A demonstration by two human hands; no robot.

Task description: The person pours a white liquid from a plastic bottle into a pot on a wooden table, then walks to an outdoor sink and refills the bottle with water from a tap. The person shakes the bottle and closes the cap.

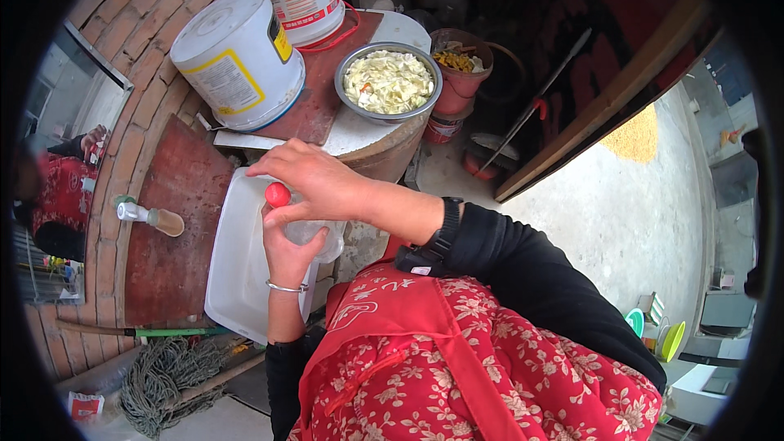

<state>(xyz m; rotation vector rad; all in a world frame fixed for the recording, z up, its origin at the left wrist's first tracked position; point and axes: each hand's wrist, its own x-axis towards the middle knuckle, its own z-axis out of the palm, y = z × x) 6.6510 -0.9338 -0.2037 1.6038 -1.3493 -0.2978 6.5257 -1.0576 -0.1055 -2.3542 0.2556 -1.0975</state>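
Over the white plastic basin (236,257), my left hand (291,251) grips a clear plastic bottle (331,242) near its neck. My right hand (306,180) is above it, fingers spread around the bottle's red cap (277,195); whether the fingertips press on the cap is hard to tell. The bottle lies tilted, its body partly hidden behind my right hand and wrist. Beyond my hands, a steel bowl (433,95) full of chopped cabbage (389,81) stands on the board-topped round surface (380,138).
Two upturned white buckets (223,61) stand by the brick wall (144,43). A tap (138,213) juts out left of the basin. A string mop (174,380) lies below left. Red buckets (456,82) and a long-handled tool (533,107) stand right of the bowl, near the wooden door edge (603,95).
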